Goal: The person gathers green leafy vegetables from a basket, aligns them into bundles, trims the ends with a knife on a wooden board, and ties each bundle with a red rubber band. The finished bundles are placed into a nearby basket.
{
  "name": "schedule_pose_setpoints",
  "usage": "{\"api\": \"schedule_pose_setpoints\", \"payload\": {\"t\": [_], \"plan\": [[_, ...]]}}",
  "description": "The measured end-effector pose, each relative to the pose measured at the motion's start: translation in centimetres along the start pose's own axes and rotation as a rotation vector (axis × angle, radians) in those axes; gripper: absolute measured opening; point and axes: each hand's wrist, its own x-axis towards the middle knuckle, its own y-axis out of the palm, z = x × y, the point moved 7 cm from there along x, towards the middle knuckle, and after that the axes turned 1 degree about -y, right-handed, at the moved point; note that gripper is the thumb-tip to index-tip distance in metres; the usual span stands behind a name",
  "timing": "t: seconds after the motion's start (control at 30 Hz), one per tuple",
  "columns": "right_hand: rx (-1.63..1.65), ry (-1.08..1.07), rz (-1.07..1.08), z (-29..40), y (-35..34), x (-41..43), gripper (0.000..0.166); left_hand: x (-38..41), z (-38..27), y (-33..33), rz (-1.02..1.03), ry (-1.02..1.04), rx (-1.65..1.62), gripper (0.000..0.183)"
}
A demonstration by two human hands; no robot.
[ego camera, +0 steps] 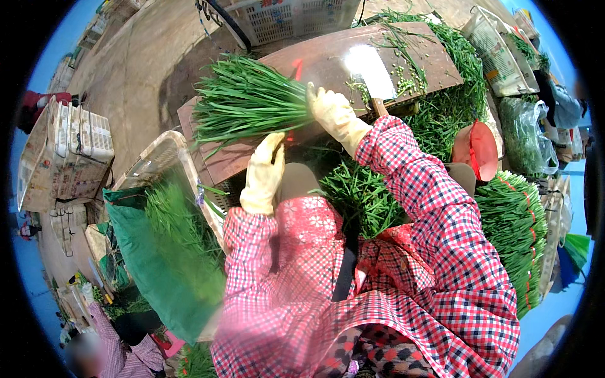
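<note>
A thick bunch of green chives [255, 101] lies across a brown board [326, 52], its leaves fanning to the left. My right hand [335, 113], in a cream rubber glove, is closed around the narrow right end of the bunch. My left hand [265, 172], gloved the same way, is just below the leaves with thumb and fingers slightly apart. Whether its fingertips touch the leaves I cannot tell. A red strip [297, 70] shows above the bunch, partly hidden by it. Beyond my right hand rests a cleaver [371, 73], blade flat on the board, wooden handle toward me.
Cut trimmings [406, 85] litter the board's right side. Loose greens [364, 198] lie below it, near my lap. At left stands a crate [177, 141] with a green cloth [146, 269]. Tied chives [510, 241] and a red container [475, 150] are at right. Another person [118, 345] sits lower left.
</note>
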Motion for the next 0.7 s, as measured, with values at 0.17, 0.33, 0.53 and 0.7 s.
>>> {"api": "schedule_pose_setpoints", "payload": {"t": [0.17,0.33,0.53,0.7], "plan": [[0.002,-0.031,-0.029,0.4,-0.3,-0.1,0.054,-0.7,-3.1,-2.5,0.07,0.133,0.497,0.048],[-0.071,-0.046,-0.176,0.0,0.3,-0.7,0.057,5.4,-6.2,0.2,0.211,0.336,0.908,0.075],[0.028,-0.116,-0.202,0.5,-0.6,-1.1,0.052,9.9,-3.3,4.4,0.398,0.539,1.066,0.065],[0.064,-0.154,-0.174,0.4,-0.7,-0.6,0.047,11.7,-2.1,4.3,0.611,0.535,0.933,0.1]]}}
